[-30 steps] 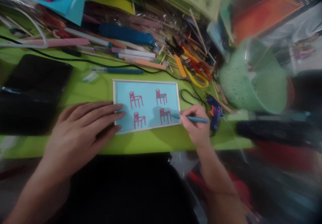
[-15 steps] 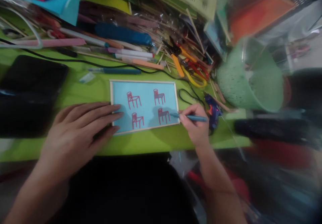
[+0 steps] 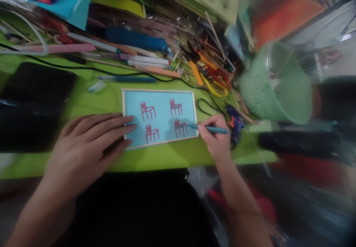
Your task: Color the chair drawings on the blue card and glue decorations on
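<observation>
A light-blue card point(image 3: 164, 113) edged with thin wooden sticks lies on the green tabletop, with several red chair drawings on it. The two chairs on the right have darker seats. My left hand point(image 3: 91, 143) rests flat with its fingertips on the card's left edge; it holds nothing. Between the fingers of my right hand point(image 3: 217, 134) is a teal pen point(image 3: 213, 129). Its tip is close to the lower-right chair drawing point(image 3: 180, 127); whether it touches the card I cannot tell. The right hand sits over the card's right edge.
Behind the card lie a blue pen point(image 3: 135, 79), a black cable point(image 3: 91, 69), scissors point(image 3: 215, 86) and orange-handled pliers point(image 3: 196, 73). A glue gun point(image 3: 235, 123) and a green basket point(image 3: 278, 87) stand right. A black device point(image 3: 36, 102) lies left. Markers and sticks are heaped at the back.
Both hands, the pen and the card look almost the same as half a second ago. Only a very slight shift of the whole view shows.
</observation>
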`<state>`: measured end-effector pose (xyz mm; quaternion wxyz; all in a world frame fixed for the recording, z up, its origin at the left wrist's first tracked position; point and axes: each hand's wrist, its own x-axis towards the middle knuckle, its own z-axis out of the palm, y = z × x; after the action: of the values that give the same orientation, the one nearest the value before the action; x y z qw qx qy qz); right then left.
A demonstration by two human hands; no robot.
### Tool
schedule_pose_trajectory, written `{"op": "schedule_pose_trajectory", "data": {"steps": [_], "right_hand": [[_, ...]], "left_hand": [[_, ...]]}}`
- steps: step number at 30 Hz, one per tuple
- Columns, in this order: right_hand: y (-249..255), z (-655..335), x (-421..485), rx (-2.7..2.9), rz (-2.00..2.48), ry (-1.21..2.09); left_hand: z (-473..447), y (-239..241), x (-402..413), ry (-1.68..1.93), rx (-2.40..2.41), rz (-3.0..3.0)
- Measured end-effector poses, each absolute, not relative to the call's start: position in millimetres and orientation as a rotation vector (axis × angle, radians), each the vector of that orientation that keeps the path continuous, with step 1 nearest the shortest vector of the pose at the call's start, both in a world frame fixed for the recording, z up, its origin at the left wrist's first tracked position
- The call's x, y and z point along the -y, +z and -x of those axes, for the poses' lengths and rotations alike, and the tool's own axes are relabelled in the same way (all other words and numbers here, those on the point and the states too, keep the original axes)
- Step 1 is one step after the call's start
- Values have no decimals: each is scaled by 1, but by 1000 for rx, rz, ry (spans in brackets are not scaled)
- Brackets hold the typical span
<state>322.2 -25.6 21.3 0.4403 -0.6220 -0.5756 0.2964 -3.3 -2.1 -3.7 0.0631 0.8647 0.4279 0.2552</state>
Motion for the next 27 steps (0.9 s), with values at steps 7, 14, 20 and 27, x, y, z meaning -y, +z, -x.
{"op": "schedule_pose_trajectory", "data": {"steps": [7,14,20,27], "right_hand": [[24,-320,24,1433,1539,732],[22,-321,25,1424,1555,758],[22,-322,25,1430,1561,755],[22,-322,25,1420,1559,767]], "left_hand": [[4,-3,3,776,-1295,-2626],[4,-5,2,763,-1301,-2616],[4,-2,1,783,-1297,-2616],[4,-5,1,771,-1325,-2580]]}}
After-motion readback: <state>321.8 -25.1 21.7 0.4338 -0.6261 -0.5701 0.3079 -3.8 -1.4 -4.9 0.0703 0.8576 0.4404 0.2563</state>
